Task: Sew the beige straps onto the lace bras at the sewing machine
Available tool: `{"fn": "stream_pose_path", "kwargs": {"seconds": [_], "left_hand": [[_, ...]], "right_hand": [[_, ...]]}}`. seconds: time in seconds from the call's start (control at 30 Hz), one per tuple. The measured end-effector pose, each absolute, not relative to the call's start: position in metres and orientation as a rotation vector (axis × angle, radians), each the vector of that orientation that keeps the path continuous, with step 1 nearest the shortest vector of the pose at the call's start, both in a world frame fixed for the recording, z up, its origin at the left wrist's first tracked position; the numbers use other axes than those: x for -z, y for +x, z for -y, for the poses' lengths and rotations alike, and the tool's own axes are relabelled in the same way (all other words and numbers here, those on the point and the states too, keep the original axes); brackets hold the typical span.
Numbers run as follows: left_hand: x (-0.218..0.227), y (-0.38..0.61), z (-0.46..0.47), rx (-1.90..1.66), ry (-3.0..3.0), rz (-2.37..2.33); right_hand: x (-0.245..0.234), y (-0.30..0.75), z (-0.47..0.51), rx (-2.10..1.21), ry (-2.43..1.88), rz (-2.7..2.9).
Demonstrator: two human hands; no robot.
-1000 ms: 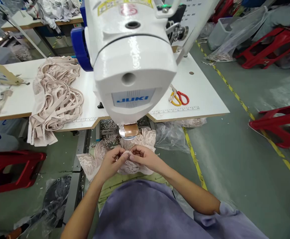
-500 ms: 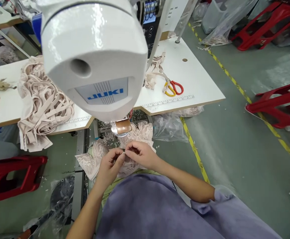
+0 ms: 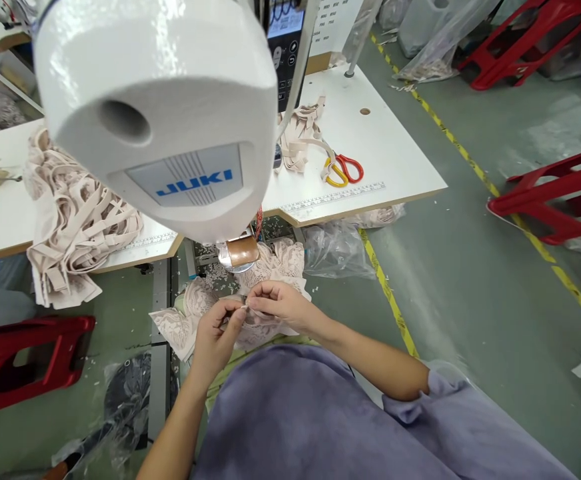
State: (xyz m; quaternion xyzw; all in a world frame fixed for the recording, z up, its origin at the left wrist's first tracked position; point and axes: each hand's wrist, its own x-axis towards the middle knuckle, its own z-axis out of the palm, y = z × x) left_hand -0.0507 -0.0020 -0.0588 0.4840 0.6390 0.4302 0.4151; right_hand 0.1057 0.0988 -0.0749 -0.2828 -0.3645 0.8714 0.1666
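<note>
My left hand and my right hand meet in front of my chest, fingers curled. Both pinch a small piece of pale lace fabric that drapes over my lap below the table edge. The fingertips touch each other at the pinch. Just above them sits the needle end of a white JUKI sewing machine, whose head fills the upper left of the view. What lies exactly between my fingertips is too small to make out.
A heap of beige straps and garments lies on the white table at left. Red and yellow scissors rest right of the machine beside more straps. Red stools stand right and lower left; a plastic bag hangs under the table.
My head has shifted, so the machine slid left and looms larger. My hands stayed together on the lace, moving slightly up and right.
</note>
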Motion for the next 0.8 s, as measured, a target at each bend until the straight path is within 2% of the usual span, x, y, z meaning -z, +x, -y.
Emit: {"fn": "stream_pose_path", "kwargs": {"seconds": [0.33, 0.8], "left_hand": [[0.047, -0.046, 0.0, -1.022, 1.283, -1.762], [0.05, -0.048, 0.0, -1.036, 1.127, -1.673]], "right_hand": [[0.076, 0.11, -0.096, -2.313, -0.826, 1.226], [0.076, 0.112, -0.096, -2.302, -0.834, 1.203]]}}
